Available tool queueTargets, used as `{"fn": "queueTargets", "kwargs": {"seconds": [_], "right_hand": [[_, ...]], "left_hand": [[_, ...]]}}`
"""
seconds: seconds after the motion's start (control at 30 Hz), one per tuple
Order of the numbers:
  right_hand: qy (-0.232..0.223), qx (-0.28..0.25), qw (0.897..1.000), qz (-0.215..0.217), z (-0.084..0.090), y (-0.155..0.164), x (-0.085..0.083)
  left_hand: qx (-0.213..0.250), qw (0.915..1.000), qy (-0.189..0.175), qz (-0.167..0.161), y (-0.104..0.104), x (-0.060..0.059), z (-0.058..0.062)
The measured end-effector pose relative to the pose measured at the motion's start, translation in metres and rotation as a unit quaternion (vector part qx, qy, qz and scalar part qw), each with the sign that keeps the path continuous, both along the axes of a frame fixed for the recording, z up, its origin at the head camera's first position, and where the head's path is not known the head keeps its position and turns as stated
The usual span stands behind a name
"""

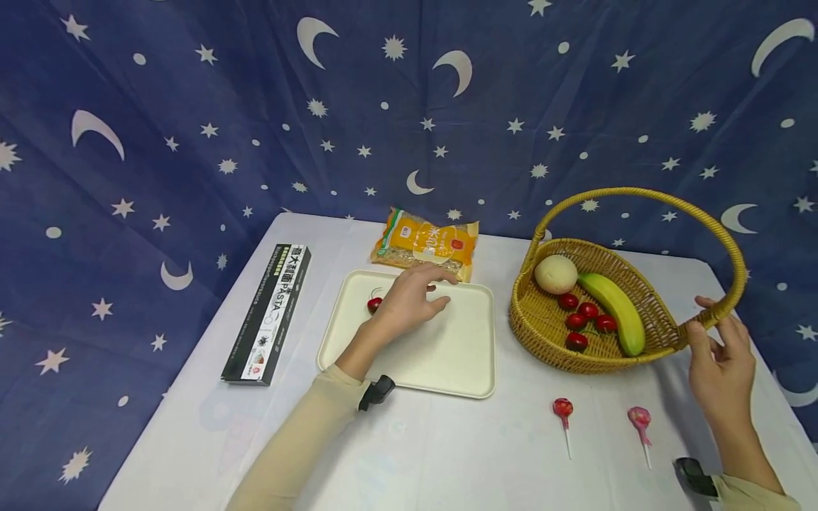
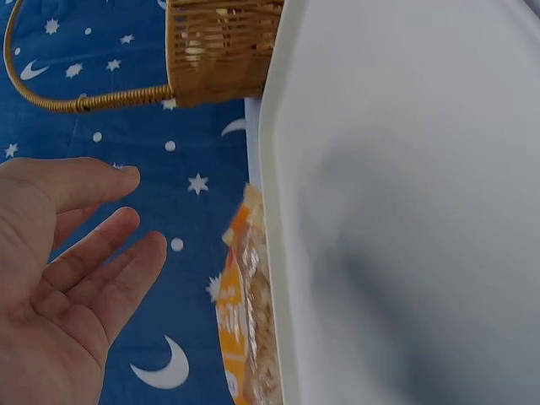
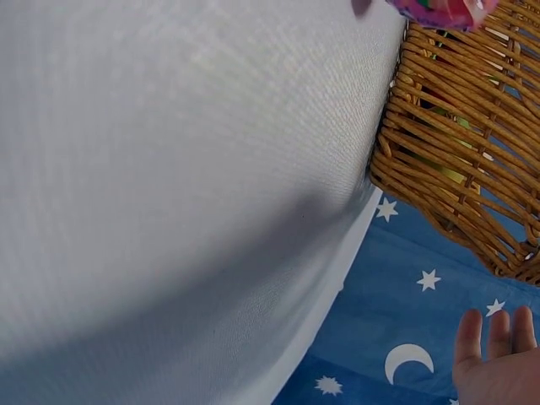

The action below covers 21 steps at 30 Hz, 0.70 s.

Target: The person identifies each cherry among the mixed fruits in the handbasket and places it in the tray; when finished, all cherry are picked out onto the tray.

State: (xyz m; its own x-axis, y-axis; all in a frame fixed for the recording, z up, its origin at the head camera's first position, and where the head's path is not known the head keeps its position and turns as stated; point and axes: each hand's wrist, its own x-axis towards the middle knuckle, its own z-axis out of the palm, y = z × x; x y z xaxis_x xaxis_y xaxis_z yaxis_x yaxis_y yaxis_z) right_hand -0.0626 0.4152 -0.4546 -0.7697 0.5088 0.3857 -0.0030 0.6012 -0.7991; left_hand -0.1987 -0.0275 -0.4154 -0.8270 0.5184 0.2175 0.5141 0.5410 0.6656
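From the head view, the left hand (image 1: 409,301) hovered over the back part of the cream tray (image 1: 447,355), near the tray's back-left corner. Its fingers were spread and loose, and it held nothing. A small red cherry tomato (image 1: 373,305) sat on the tray just beside that hand, at its left side. I could not tell if the hand touched it.

The left wrist view did not show the tomato at all. It showed the open palm (image 2: 59,287) with straight fingers, the tray's rim (image 2: 274,253) and the orange bag of snacks (image 2: 245,321) next to the tray's back edge.

The right hand (image 1: 718,358) was at the right end of the wicker basket (image 1: 658,330), close to where the handle (image 1: 645,195) joined the rim. Its fingers were loosely bent near the handle, but I could not tell if they gripped it. The right wrist view showed only straight fingertips (image 3: 498,354) away from the basket wall (image 3: 456,169).

Only the head view showed inside the basket: a banana (image 1: 616,305), a round pale fruit (image 1: 556,273) and more red tomatoes (image 1: 584,319).

Two lollipops (image 1: 564,411) lay near the table's front edge. A black pasta box (image 1: 268,312) lay along the table's left edge.
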Motion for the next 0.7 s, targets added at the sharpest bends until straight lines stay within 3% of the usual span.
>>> {"fn": "queueTargets", "kwargs": {"seconds": [0.3,0.7], "right_hand": [[0.004,-0.001,1.0,0.003,0.001,0.0,0.0],[-0.001,0.001,1.0,0.001,0.001,0.0,0.0]], "left_hand": [[0.0,0.9993,0.007,-0.037,0.024,0.002,0.004],[-0.01,0.9981,0.023,-0.056,0.049,0.007,0.009]]}}
